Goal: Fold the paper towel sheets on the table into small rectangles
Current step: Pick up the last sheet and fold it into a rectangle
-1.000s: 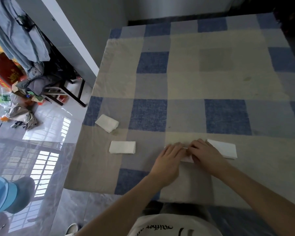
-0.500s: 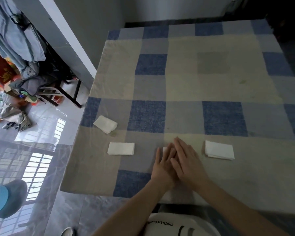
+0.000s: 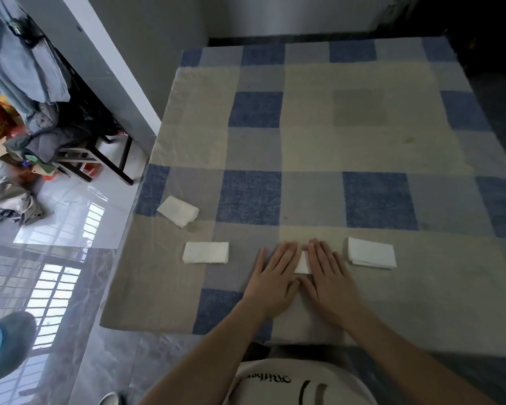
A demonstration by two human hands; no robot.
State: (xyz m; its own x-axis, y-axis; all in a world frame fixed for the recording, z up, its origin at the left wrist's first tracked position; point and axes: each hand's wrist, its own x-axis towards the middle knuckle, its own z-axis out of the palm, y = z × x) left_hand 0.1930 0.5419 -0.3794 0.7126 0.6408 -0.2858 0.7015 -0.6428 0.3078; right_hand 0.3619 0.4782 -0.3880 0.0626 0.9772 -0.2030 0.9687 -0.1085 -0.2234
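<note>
From the head camera, looking down: a surface covered by a checked cloth (image 3: 310,147) in blue, grey and cream squares fills most of the view. Near its front edge both hands lie flat, side by side, fingers straight and pointing away from the person. The left hand (image 3: 275,276) and the right hand (image 3: 327,273) press down on a folded paper towel (image 3: 302,262), of which only a narrow white strip shows in the gap between them; the thumbs nearly meet below that strip. Neither hand curls round anything.

Three more white pieces lie on the cloth. Just beside the right hand, to its right, sits a neat stack of folded towels (image 3: 371,252), its layered edges visible at the front. To the left of the left hand, apart from it, lies a flat folded rectangle (image 3: 206,252). Farther left and a little farther back, near the cloth's left edge, is a looser folded piece (image 3: 178,211), turned at an angle.

At the bottom edge a white shirt (image 3: 298,387) with dark lettering shows. Off the surface to the left are a glossy tiled floor (image 3: 56,229), a dark stool (image 3: 100,159) heaped with clothes, and a white pillar (image 3: 105,65).
</note>
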